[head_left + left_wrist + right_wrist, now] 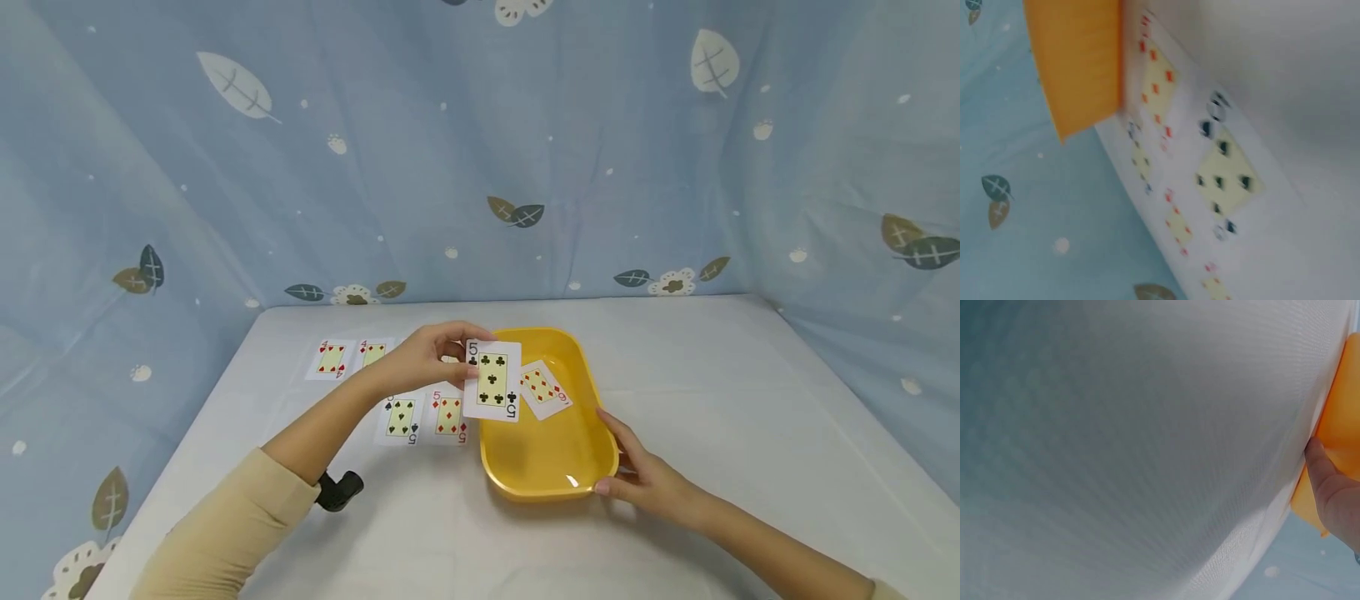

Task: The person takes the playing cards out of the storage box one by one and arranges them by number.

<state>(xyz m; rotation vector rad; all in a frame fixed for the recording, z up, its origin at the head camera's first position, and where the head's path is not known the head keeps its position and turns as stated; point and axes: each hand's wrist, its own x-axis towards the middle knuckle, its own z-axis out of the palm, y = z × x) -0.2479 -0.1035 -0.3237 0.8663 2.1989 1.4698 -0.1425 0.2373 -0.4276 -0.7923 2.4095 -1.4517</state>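
My left hand (431,358) pinches a five of clubs playing card (492,380) by its left edge. It holds the card face up over the left rim of a yellow plastic basin (525,487). Inside the basin lies a diamonds card (546,390), its left edge overlapped by the held card. At the basin's right side my right hand (645,475) grips the rim, thumb near the front corner; one finger (1319,465) presses the outer wall in the right wrist view. Left of the basin lie a five of spades (401,418) and a five of diamonds (448,417).
Farther back on the white-covered table (682,367) are a four of hearts (331,359) and a four of diamonds (371,353). Another card is mostly hidden behind the left hand. A black object (340,492) shows beside the left forearm. A blue patterned cloth (420,150) hangs behind.
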